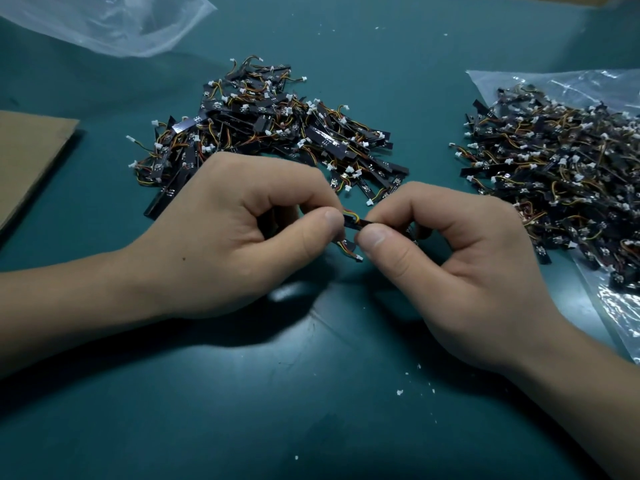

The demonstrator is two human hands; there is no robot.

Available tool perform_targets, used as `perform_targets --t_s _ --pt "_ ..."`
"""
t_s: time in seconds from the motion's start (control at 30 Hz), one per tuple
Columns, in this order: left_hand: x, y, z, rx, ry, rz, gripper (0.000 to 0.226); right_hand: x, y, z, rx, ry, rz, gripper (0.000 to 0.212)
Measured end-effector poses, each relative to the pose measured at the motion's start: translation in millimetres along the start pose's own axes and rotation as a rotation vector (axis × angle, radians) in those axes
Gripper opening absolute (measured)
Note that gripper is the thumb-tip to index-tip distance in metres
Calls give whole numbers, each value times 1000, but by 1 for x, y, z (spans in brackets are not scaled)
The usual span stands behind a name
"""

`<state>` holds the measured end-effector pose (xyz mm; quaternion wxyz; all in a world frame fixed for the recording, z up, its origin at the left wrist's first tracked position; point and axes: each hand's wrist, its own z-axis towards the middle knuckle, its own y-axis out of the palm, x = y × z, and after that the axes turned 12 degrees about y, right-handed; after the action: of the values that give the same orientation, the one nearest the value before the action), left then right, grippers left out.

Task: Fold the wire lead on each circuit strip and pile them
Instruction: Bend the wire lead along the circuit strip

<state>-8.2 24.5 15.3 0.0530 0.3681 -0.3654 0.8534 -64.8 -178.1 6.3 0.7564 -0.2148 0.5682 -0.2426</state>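
Observation:
A small black circuit strip (360, 222) with a red, yellow and orange wire lead is pinched between both hands above the green mat. My left hand (242, 233) grips its left end, where the coloured wires bend into a loop at the fingertips. My right hand (450, 258) pinches the strip's right part between thumb and forefinger. Another strip's wire with a white connector (356, 257) shows just below the thumbs. One pile of strips (270, 133) lies behind my hands. A second, larger pile (561, 178) lies at the right on a plastic bag.
The clear plastic bag (616, 306) under the right pile reaches the right edge. Another clear bag (114, 22) lies at the back left. A brown cardboard sheet (31, 154) lies at the left edge. Small white scraps (400, 392) dot the green mat (311, 410).

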Motion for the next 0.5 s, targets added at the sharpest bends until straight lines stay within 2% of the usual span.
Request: perform_targets --t_s 0.2,0.5 --pt "2 -2 -2 23 14 -11 20 0 1 0 -34 -3 10 14" --pt "0 -1 1 1 112 91 47 0 1 0 -35 7 4 13"
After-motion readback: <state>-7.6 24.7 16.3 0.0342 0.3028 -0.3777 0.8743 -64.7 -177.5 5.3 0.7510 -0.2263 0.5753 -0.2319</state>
